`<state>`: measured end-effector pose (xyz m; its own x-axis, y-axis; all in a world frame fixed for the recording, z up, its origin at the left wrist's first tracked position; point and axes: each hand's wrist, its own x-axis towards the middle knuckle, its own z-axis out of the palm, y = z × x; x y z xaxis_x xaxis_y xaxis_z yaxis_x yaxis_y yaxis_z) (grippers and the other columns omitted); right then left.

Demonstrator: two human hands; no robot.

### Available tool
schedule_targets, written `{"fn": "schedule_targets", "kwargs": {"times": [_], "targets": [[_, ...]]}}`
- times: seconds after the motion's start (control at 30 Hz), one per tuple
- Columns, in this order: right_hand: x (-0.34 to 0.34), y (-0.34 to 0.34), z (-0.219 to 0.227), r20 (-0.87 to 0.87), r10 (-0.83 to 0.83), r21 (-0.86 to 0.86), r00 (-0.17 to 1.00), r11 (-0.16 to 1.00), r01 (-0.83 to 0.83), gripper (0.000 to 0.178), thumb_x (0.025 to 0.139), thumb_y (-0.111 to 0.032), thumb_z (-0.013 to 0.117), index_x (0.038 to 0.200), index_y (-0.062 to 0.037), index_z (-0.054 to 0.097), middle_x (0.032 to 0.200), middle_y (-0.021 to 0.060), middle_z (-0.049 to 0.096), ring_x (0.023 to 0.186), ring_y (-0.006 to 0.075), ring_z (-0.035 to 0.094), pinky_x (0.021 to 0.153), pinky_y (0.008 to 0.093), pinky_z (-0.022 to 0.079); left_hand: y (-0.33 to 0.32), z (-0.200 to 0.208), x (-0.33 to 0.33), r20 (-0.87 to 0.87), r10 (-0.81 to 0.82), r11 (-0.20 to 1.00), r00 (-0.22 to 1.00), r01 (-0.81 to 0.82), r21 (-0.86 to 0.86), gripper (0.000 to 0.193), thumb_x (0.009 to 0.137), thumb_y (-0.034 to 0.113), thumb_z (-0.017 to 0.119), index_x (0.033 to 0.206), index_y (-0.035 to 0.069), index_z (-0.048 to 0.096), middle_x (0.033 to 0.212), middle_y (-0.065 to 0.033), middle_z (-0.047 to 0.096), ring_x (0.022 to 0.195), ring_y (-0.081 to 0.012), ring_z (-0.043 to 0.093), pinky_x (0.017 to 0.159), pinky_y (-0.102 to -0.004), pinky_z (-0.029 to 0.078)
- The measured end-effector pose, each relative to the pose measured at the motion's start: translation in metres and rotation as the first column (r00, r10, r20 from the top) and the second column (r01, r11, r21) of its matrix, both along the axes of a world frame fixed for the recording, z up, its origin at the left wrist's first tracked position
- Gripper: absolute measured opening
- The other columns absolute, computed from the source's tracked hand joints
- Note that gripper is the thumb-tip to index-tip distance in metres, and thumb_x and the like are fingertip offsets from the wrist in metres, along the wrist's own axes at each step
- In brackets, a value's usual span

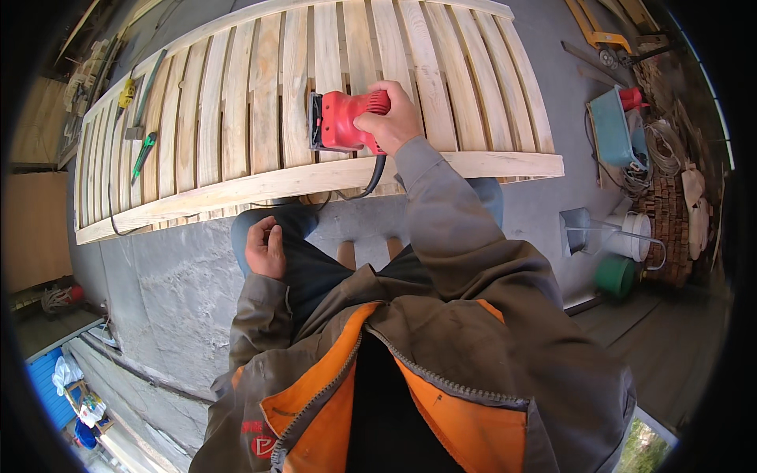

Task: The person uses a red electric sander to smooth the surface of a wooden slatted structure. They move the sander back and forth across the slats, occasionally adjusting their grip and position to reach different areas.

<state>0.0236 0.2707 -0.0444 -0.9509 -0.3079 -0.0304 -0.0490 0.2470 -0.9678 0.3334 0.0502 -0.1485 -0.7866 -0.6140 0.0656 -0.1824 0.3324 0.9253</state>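
Note:
A red electric palm sander (343,120) rests on a pale wooden slatted panel (276,186). My right hand (398,120) is wrapped round the sander's rear body, thumb over the near side. The sander's dark plate faces left, and its black cord (375,177) drops over the panel's near rail. My left hand (266,247) lies on my left thigh, fingers curled in, with nothing seen in them. Farther left on the slats lie a green utility knife (144,156), a hammer (136,132) and a small yellow-and-black tool (126,93).
To the right stand a teal tub (611,126), a metal dustpan (578,229), a white bucket (635,235) and a green bucket (615,276), beside stacked wood pieces (670,252). A yellow metal frame (599,35) is at the far right.

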Motion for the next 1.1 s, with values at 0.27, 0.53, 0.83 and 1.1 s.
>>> {"fn": "schedule_targets", "kwargs": {"times": [0.27, 0.53, 0.83, 1.1], "targets": [[-0.001, 0.002, -0.015, -0.131, 0.010, 0.085, 0.991, 0.996, 0.002, 0.066, 0.068, -0.019, 0.083, 0.128, -0.0001, 0.064, 0.122, 0.0175, 0.066, 0.112, 0.0304, 0.066, 0.100, 0.0414, 0.055, 0.002, 0.004, -0.004, 0.040, -0.014, 0.993, 0.999, 0.019, -0.115, 0.020, 0.102, 0.011, 0.072, 0.119, -0.001, 0.074, 0.108, -0.0127, 0.074, 0.094, -0.0224, 0.072, 0.084, -0.0345, 0.059], [-0.002, 0.003, -0.020, -0.094, 0.001, 0.144, 0.996, 0.990, 0.012, 0.064, 0.068, -0.021, 0.082, 0.128, -0.0027, 0.065, 0.125, 0.0199, 0.064, 0.114, 0.0346, 0.065, 0.102, 0.0434, 0.054, 0.005, 0.013, -0.008, 0.078, -0.028, 0.992, 0.997, 0.037, -0.124, 0.021, 0.102, 0.011, 0.072, 0.118, -0.001, 0.074, 0.108, -0.0134, 0.074, 0.095, -0.0232, 0.073, 0.085, -0.0348, 0.059], [-0.001, -0.003, -0.011, -0.043, 0.041, 0.193, 0.998, 0.981, -0.032, 0.060, 0.071, -0.023, 0.080, 0.126, -0.0064, 0.064, 0.125, 0.0210, 0.061, 0.115, 0.0392, 0.063, 0.103, 0.0447, 0.053, 0.007, 0.018, -0.017, 0.134, -0.063, 0.972, 0.989, 0.091, -0.217, 0.021, 0.102, 0.012, 0.072, 0.118, 0.000, 0.075, 0.108, -0.0146, 0.075, 0.094, -0.0275, 0.074, 0.085, -0.0367, 0.059], [-0.007, -0.021, -0.002, 0.017, 0.042, 0.280, 0.999, 0.959, -0.045, 0.062, 0.072, -0.023, 0.080, 0.129, -0.0058, 0.062, 0.126, 0.0226, 0.060, 0.117, 0.0388, 0.063, 0.103, 0.0450, 0.053, 0.016, 0.032, -0.025, 0.229, -0.072, 0.967, 0.971, 0.125, -0.224, 0.022, 0.103, 0.016, 0.071, 0.119, 0.001, 0.075, 0.108, -0.0120, 0.075, 0.096, -0.0229, 0.073, 0.086, -0.0346, 0.059]]}}
